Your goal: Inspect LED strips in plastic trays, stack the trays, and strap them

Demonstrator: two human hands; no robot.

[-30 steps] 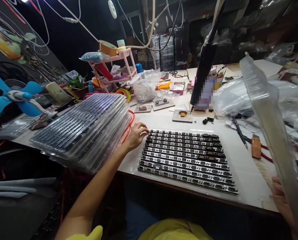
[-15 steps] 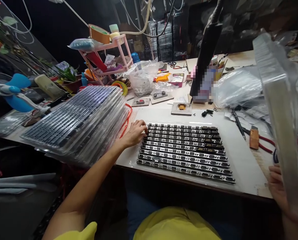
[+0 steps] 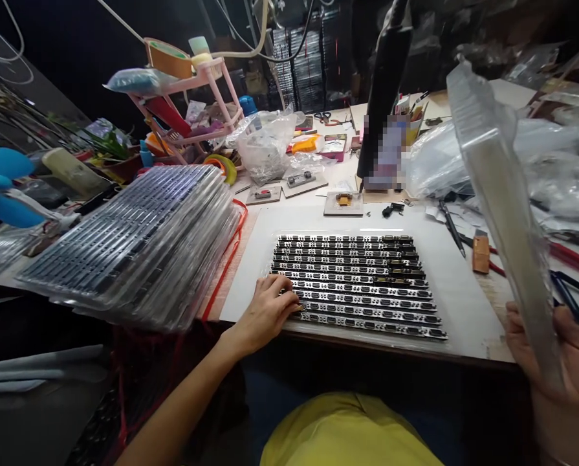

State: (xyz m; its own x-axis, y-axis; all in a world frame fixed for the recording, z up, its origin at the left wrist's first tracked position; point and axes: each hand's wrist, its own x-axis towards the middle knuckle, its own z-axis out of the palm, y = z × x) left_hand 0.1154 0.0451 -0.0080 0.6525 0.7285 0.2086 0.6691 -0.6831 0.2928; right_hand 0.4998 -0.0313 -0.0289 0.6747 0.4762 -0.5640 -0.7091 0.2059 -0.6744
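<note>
Ten or so long black perforated connector strips (image 3: 357, 285) lie side by side in a flat row on the white sheet (image 3: 457, 285) at the near edge of the bench (image 3: 493, 294). Left hand (image 3: 270, 310) rests on the near left corner of the row, fingers curled and pinching at the ends of the nearest strips. Right hand (image 3: 544, 349) at far right grips the lower end of a clear moulded plastic tray (image 3: 497, 200), held up on edge and tilted; fingers wrapped behind it, mostly hidden.

Handling, as judged: strips look thin, stiff and light, likely to slide on the smooth sheet and to bend if lifted by one end; better taken at both ends or slid as a set. Tray looks thin and flexible, light, slippery; hold by its rim.

Stack of filled clear trays (image 3: 134, 246) sits at left.
</note>
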